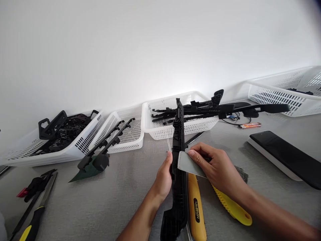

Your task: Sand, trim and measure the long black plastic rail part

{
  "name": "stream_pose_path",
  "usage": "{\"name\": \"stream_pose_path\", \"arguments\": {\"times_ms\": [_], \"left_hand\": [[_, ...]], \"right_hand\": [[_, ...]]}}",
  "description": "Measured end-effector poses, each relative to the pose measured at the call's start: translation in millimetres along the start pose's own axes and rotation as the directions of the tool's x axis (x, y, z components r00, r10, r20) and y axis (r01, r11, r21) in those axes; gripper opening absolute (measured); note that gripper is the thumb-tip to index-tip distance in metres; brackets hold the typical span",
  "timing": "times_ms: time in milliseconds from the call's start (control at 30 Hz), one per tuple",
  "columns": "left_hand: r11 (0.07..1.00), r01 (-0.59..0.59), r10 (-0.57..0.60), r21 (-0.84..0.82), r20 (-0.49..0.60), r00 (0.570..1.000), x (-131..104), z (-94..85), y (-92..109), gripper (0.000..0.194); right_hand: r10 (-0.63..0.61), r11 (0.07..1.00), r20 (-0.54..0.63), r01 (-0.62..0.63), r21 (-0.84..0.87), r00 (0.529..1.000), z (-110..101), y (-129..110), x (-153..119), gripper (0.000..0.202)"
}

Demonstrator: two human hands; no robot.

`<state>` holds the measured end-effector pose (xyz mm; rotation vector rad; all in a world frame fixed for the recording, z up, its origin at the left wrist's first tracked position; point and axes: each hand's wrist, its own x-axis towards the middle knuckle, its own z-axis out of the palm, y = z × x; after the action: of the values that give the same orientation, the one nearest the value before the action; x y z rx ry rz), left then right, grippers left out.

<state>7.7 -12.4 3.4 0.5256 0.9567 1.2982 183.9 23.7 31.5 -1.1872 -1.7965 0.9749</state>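
My left hand (164, 179) is closed round a long black plastic trim part (178, 140), ribbed on its facing side and held upright over the table. A stiff grey sheet that looks like sandpaper (189, 163) is pinched between the thumb and fingers of my right hand (218, 164). Its left edge lies against the middle of the trim part. Below the right hand are a yellow tool handle (195, 207) with dark lettering and a yellow brush-like handle (234, 207) with a ridged edge. A dark fuzzy pad (242, 174) is partly hidden behind my right wrist.
White baskets (155, 134) along the wall hold black plastic parts (195, 108), some jutting out. Two long black strips (110, 140) lean from another basket onto a dark green sheet (85, 174). A file (47, 190) lies left, a black slab-shaped device (286, 154) right.
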Motion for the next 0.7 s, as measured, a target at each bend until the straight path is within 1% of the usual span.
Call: {"name": "stream_pose_path", "arguments": {"times_ms": [67,100,133,200,267,300,400,433,467,567,600,633,700], "left_hand": [[0.978,-0.037,0.027,0.206,0.05,0.998,0.1,-2.3,0.1,0.066],[0.947,-0.064,0.056,0.316,0.034,0.998,0.0,-3.3,0.5,0.072],[0.908,-0.083,0.093,0.411,-0.003,0.996,0.0,-4.1,1.1,0.076],[0.845,-0.092,0.155,0.527,-0.075,0.985,-0.1,-5.0,2.6,0.078],[0.836,-0.081,0.164,0.543,-0.107,0.981,-0.1,-4.9,3.7,0.078],[0.84,-0.074,0.157,0.537,-0.11,0.981,-0.1,-4.5,3.9,0.078],[0.842,-0.071,0.137,0.535,-0.086,0.987,-0.6,-2.6,3.4,0.078],[0.839,-0.077,0.138,0.539,-0.074,0.988,-0.9,-2.0,3.3,0.078],[0.838,-0.08,0.139,0.54,-0.07,0.988,-1.1,-1.4,3.4,0.076],[0.848,-0.069,0.143,0.525,-0.101,0.985,-1.6,0.4,4.8,0.07],[0.85,-0.07,0.146,0.522,-0.106,0.984,-1.7,1.1,5.4,0.069],[0.85,-0.079,0.15,0.52,-0.096,0.984,-1.9,1.9,6.0,0.069],[0.847,-0.114,0.151,0.519,-0.031,0.988,-2.5,4.0,7.1,0.069]], "right_hand": [[0.021,0.999,0.033,-0.022,0.046,0.999,1.5,-1.1,-1.5,0.05],[0.023,0.997,0.07,-0.028,0.074,0.997,2.3,-2.4,-2.6,0.05],[0.018,0.994,0.119,-0.03,0.101,0.993,3.1,-4.1,-3.9,0.049],[-0.008,0.991,0.221,-0.023,0.133,0.975,4.9,-8.1,-6.6,0.045],[-0.036,0.992,0.27,0.003,0.123,0.962,6.2,-11.0,-8.8,0.041],[-0.043,0.994,0.262,0.016,0.107,0.964,6.6,-11.7,-9.4,0.039],[-0.029,0.998,0.174,0.018,0.066,0.984,6.6,-11.2,-9.5,0.041],[-0.024,0.998,0.163,0.014,0.062,0.986,6.3,-10.6,-9.2,0.041],[-0.025,0.998,0.173,0.014,0.062,0.985,6.0,-10.1,-9.0,0.041],[-0.066,0.996,0.258,0.049,0.069,0.964,4.7,-9.4,-8.3,0.039],[-0.075,0.996,0.262,0.058,0.07,0.962,4.3,-9.3,-8.2,0.038],[-0.076,0.996,0.243,0.06,0.071,0.967,3.9,-9.0,-8.2,0.038],[-0.07,0.995,0.163,0.057,0.084,0.984,3.8,-8.6,-8.6,0.039]]}}
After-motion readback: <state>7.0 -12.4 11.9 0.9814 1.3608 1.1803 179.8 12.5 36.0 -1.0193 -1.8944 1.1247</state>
